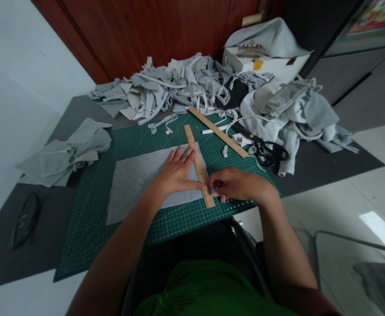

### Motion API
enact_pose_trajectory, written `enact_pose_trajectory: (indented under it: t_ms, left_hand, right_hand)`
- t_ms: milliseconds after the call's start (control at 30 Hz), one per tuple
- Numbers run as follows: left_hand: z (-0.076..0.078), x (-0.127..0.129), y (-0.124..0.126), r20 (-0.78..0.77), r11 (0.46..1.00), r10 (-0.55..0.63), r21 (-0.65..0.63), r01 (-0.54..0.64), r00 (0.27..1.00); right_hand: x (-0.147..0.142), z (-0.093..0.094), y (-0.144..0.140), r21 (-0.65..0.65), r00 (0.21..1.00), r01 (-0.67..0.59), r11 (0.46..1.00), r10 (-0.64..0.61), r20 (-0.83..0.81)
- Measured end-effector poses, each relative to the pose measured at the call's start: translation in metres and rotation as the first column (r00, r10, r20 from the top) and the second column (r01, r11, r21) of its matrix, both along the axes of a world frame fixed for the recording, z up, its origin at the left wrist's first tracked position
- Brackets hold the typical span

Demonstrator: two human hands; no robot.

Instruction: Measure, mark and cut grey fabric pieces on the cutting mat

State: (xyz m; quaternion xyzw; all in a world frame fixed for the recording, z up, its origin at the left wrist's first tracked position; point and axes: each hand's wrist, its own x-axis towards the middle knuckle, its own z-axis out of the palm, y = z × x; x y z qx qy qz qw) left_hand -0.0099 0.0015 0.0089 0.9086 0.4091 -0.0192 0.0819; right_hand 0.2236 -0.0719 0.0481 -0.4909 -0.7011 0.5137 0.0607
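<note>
A grey fabric rectangle (136, 180) lies flat on a green cutting mat (90, 224). A wooden ruler (197, 164) rests along the fabric's right edge. My left hand (177, 171) presses flat on the ruler and fabric, fingers spread. My right hand (238, 184) is pinched on a small marking tool, too small to identify, its tip touching the ruler's near end.
A second wooden ruler (217, 131) lies further back on the mat. Black scissors (268, 151) sit at the mat's right side. Heaps of grey fabric scraps (176, 85) fill the back and right; folded grey pieces (67, 151) lie left. A white box (265, 63) stands behind.
</note>
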Motion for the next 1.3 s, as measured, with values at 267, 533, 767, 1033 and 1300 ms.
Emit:
enact_pose_trajectory:
  t_ms: [267, 533, 767, 1033, 1300]
  left_hand:
    - [0.0005, 0.0009, -0.0004, -0.022, 1.000, 0.002, 0.000, -0.002, 1.000]
    - [-0.0006, 0.0005, -0.0001, 0.005, 1.000, -0.009, 0.008, 0.009, 1.000]
    - [-0.0018, 0.0012, 0.0008, -0.002, 1.000, 0.000, 0.002, 0.000, 1.000]
    - [-0.0001, 0.0011, -0.0004, 0.003, 1.000, -0.005, 0.000, 0.005, 1.000]
    - [-0.0033, 0.0002, 0.0010, 0.027, 1.000, -0.011, 0.004, 0.011, 1.000]
  right_hand:
    - [-0.0012, -0.0036, -0.0009, 0.043, 0.999, 0.021, 0.999, -0.022, 0.034]
    - [-0.0017, -0.0087, 0.0004, 0.065, 0.999, 0.043, 0.997, -0.045, 0.019]
    - [-0.0021, -0.0095, 0.0008, 0.081, 0.998, 0.038, 0.996, -0.041, 0.037]
    - [-0.0024, -0.0046, 0.0010, 0.085, 0.998, 0.033, 0.996, -0.037, 0.047]
    - [-0.0037, -0.0022, -0.0011, 0.075, 0.999, 0.006, 0.997, -0.009, 0.042]
